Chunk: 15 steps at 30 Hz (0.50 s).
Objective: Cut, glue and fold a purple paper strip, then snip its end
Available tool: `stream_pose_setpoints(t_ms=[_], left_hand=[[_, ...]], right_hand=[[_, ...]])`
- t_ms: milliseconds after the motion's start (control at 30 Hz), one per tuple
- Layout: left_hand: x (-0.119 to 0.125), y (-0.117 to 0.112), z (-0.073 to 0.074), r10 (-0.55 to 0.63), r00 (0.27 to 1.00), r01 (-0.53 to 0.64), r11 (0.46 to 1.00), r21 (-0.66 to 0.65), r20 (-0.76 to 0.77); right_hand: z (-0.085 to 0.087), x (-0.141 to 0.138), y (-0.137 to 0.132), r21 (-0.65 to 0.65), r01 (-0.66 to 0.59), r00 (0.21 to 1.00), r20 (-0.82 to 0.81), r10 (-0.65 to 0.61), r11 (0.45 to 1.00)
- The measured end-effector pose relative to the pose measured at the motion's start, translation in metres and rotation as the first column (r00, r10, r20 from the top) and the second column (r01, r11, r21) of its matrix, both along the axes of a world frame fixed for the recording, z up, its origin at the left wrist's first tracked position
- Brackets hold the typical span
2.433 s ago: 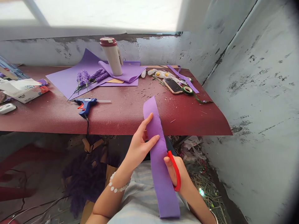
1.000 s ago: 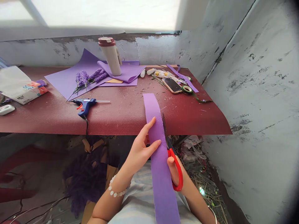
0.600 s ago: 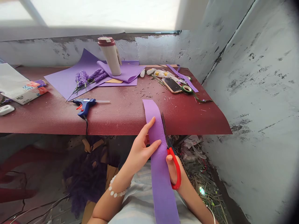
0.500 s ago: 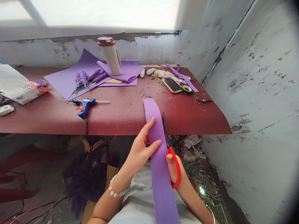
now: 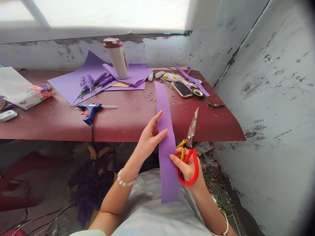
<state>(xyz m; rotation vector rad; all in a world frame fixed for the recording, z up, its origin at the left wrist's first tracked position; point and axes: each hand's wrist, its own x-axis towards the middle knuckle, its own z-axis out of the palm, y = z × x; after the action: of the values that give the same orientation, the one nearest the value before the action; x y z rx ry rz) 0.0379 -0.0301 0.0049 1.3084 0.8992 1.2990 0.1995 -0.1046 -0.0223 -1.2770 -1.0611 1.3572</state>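
A long purple strip [image 5: 164, 137] of thin sheet hangs lengthwise before me, its far end over the table. My left hand [image 5: 151, 141] grips its left edge, with the thumb on top and the fingers partly behind. My right hand [image 5: 188, 165] holds red-handled scissors [image 5: 192, 129], their closed blades pointing up and away to the right of the strip. The right thumb also touches the strip's right edge. Between the right fingers shows a narrow yellow piece with dark marks [image 5: 182, 153], perhaps a tape measure.
On the dark red table [image 5: 133, 121] are a blue glue gun [image 5: 91, 110], purple flowers [image 5: 94, 81], purple sheets [image 5: 71, 78], a lidded cup [image 5: 116, 60], a phone [image 5: 181, 88], green tape [image 5: 197, 93] and a tissue pack [image 5: 33, 96]. A wall [image 5: 270, 98] stands right.
The scissors have come away from the strip's right edge and tilted right, blades closed. The strip has moved up and away. My right thumb now touches it, and the yellow piece has come into view.
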Motion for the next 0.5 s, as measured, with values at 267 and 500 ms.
stream_pose_setpoints(t_ms=[267,500], left_hand=[[-0.006,-0.019,-0.004,-0.107,0.99,0.104,0.994,-0.038,-0.091],[-0.01,-0.003,0.001,0.004,1.0,-0.005,0.999,-0.045,-0.013]], right_hand=[[0.022,-0.001,0.03,0.108,0.029,0.994,0.106,-0.04,0.994],[0.015,0.004,0.04,0.096,0.024,0.992,-0.124,-0.012,0.995]])
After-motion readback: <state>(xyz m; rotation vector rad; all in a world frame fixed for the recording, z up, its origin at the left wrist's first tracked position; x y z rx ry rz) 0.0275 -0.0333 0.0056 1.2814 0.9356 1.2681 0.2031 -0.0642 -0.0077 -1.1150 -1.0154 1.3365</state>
